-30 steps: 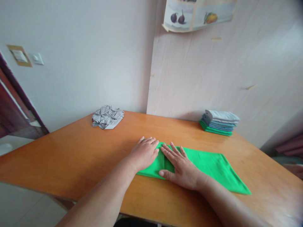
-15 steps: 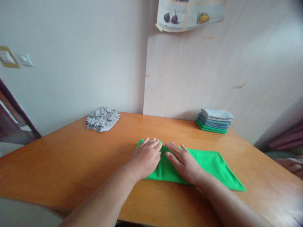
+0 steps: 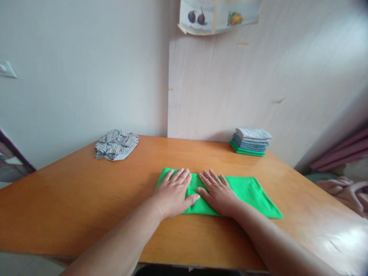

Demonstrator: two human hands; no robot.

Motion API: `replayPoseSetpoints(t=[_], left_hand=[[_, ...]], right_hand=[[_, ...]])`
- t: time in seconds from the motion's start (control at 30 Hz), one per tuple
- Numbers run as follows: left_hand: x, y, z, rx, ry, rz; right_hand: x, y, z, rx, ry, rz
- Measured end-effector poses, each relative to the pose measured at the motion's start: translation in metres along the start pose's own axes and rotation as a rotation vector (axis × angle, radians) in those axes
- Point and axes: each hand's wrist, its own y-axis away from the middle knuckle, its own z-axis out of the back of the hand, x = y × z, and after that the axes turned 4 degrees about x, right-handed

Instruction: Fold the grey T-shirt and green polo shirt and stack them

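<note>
A folded green cloth (image 3: pixel 250 193) lies as a long strip on the orange wooden table (image 3: pixel 86 207). My left hand (image 3: pixel 174 193) rests flat on its left part, fingers spread and pointing away from me. My right hand (image 3: pixel 217 191) lies flat beside it on the middle of the cloth, fingers stretched out. The thumbs nearly touch. Neither hand holds anything; both press down on the fabric.
A crumpled grey striped cloth (image 3: pixel 115 143) sits at the table's far left by the wall. A neat stack of folded cloths (image 3: pixel 250 142), grey and blue over green, stands at the far right. Pinkish fabric (image 3: pixel 342 188) lies beyond the table's right edge.
Both hands slid left along the green cloth and now lie flat side by side. The cloth's left end shows beyond my left hand. The camera view has shifted right.
</note>
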Motion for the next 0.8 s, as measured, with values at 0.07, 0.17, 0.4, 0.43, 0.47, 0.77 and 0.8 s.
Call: replayPoseSetpoints(t=[0.07,0.17,0.4,0.43,0.47,0.77,0.8], left_hand=[[0.0,-0.001,0.002,0.012,0.007,0.001],[0.001,-0.002,0.004,0.016,0.015,0.002],[0.006,-0.006,-0.002,0.007,0.014,-0.013],[0.007,-0.007,-0.003,0.01,0.016,-0.012],[0.007,-0.007,-0.003,0.012,0.018,-0.01],[0.006,-0.008,-0.002,0.007,0.011,0.0],[0.005,-0.008,-0.001,0.01,0.008,0.0]], right_hand=[[0.001,0.0,0.003,0.004,-0.043,0.004],[-0.002,0.0,0.009,-0.024,-0.165,0.022],[-0.061,0.022,0.041,-0.343,-0.3,-0.398],[-0.075,0.028,0.045,-0.333,-0.292,-0.476],[-0.089,0.035,0.05,-0.301,-0.28,-0.548],[-0.143,0.066,0.047,-0.09,-0.35,-0.875],[-0.143,0.065,0.044,-0.084,-0.364,-0.885]])
